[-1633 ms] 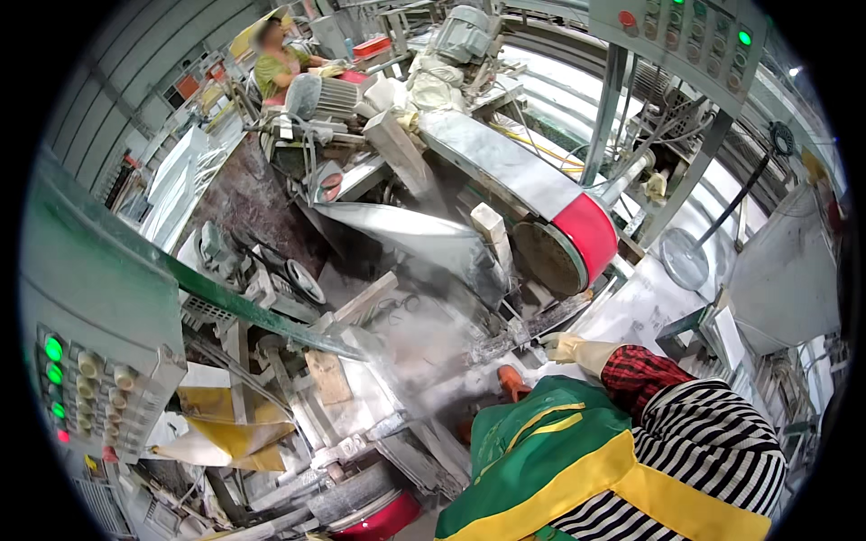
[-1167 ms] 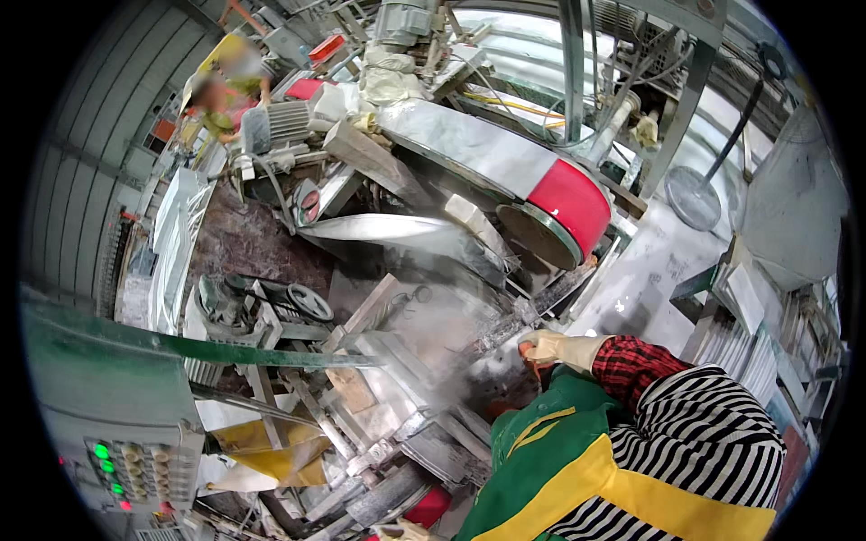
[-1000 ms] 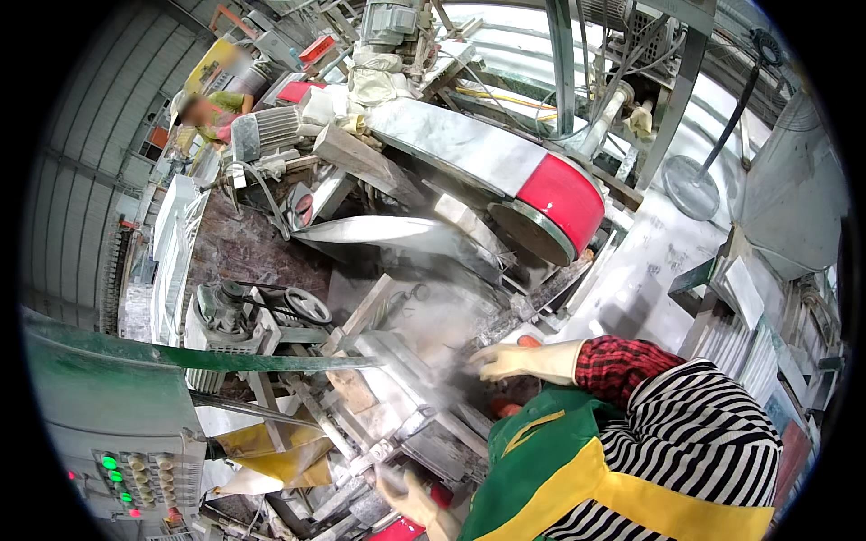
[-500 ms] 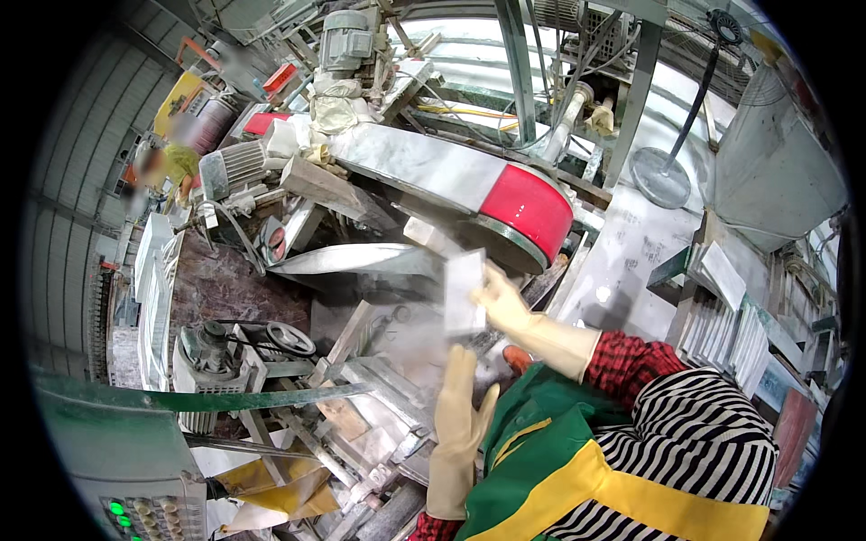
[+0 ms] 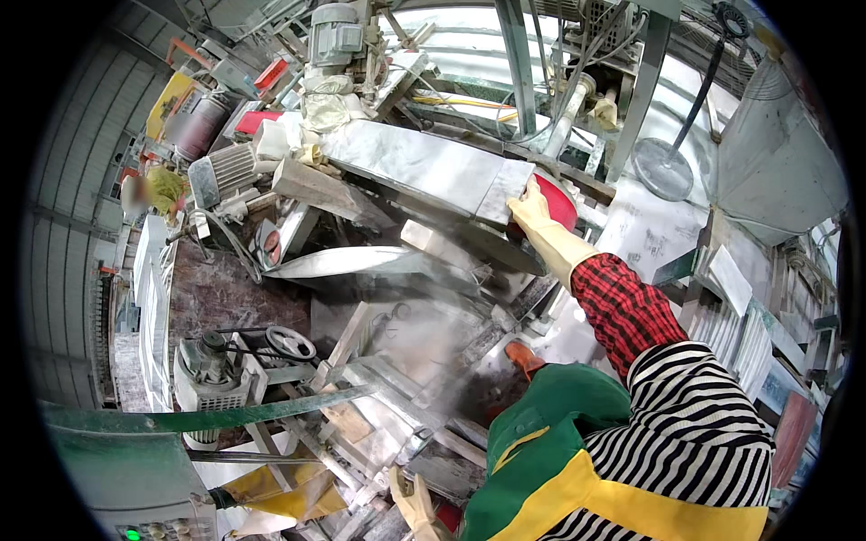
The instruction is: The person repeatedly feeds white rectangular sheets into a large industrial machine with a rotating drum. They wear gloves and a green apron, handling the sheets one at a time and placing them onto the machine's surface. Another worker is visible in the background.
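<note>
My right hand, in a cream rubber glove, reaches forward with its fingers closed on the near end of a white stone tile. This tile lies against the end of a row of pale tiles on a conveyor belt, whose red surface shows beyond my fingers. My left hand, gloved alike, is low near the bottom edge. Its fingers are apart and hold nothing, close to the dusty machine frame. Part of the left hand is cut off by the picture edge.
A large blade-like disc and wooden blocks lie below the belt amid dust. Tile stacks stand at the right, near a fan stand. A control box with a green light is at lower left. Another person is far left.
The right hand has carried the white tile up and forward onto the red belt, against the row. My left hand has dropped back toward the lower edge, away from the tile.
</note>
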Demonstrator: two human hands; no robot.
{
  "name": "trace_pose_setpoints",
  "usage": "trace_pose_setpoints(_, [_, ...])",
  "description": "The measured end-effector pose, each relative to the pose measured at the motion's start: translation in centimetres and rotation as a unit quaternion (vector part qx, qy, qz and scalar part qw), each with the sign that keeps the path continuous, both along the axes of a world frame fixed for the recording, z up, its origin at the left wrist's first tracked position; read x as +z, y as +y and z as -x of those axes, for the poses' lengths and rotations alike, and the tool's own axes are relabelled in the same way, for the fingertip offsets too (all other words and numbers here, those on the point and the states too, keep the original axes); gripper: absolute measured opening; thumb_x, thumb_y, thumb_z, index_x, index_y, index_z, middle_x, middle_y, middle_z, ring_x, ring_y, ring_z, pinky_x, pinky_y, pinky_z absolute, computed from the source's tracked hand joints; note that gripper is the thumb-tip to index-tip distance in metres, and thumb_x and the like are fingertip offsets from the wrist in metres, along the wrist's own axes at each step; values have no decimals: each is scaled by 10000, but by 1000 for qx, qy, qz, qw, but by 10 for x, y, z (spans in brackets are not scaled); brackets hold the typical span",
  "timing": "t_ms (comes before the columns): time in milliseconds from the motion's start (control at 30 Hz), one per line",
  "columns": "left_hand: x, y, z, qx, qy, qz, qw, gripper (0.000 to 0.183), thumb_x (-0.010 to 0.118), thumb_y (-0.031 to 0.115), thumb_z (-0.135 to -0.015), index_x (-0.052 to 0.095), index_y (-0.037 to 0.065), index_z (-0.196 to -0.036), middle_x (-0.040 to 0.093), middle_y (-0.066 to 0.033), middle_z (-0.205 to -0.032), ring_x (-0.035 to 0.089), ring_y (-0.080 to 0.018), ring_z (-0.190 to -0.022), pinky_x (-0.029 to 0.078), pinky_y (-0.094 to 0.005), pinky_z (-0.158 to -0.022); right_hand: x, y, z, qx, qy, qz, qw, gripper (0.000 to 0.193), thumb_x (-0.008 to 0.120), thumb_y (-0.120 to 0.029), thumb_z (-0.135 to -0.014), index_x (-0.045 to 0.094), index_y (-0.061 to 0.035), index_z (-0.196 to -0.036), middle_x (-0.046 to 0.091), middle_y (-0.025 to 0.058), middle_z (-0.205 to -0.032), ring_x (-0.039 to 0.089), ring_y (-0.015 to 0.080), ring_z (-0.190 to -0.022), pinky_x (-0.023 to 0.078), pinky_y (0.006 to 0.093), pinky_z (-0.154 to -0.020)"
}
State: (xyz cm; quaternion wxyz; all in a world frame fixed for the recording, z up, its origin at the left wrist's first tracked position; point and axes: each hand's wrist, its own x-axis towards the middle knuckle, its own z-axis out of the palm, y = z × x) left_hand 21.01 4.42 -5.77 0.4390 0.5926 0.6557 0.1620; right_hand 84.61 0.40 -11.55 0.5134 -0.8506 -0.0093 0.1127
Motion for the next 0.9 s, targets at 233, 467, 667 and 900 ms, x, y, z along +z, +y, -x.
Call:
trace_pose_setpoints(233, [-15, 2, 10, -26, 10, -6, 1000, 630, 652, 9, -894, 390, 73, -1464, 481, -169, -1433, 476, -250, -1300, 404, -345, -1043, 33, -8, -1, 67, 217, -18, 974, 807, 606, -231, -850, 189, -131, -1534, 640, 220, -997, 642, 317, -893, 517, 427, -756])
trace_pose_setpoints(467, [-16, 3, 29, -71, -49, -63, 994, 624, 644, -21, -891, 403, 70, -1459, 498, -152, -1405, 508, -223, -1254, 418, -325, -1026, 56, -8, 30, 51, 252, -225, 940, 819, 641, -153, -871, 147, -121, -1524, 651, 126, -746, 642, 213, -634, 527, 365, -556])
trace_pose_setpoints(667, [32, 22, 65, 44, -6, -135, 990, 441, 578, 147, -941, 517, 35, -1364, 566, -162, -1339, 540, -301, -1207, 450, -395, -974, 0, -54, 110, 135, -46, -292, 946, 646, 573, -78, -873, 378, -98, -1489, 638, 74, -845, 607, 151, -693, 510, 289, -676])
trace_pose_setpoints(900, [22, 28, 216, 37, 417, -399, 816, 370, 571, 236, -947, 577, 69, -1278, 623, -153, -1210, 587, -313, -1073, 472, -436, -908, -125, -138, 173, 317, 73, 42, 945, 514, 563, -216, -843, 552, -95, -1343, 691, 176, -1117, 665, 337, -1025, 507, 370, -921])
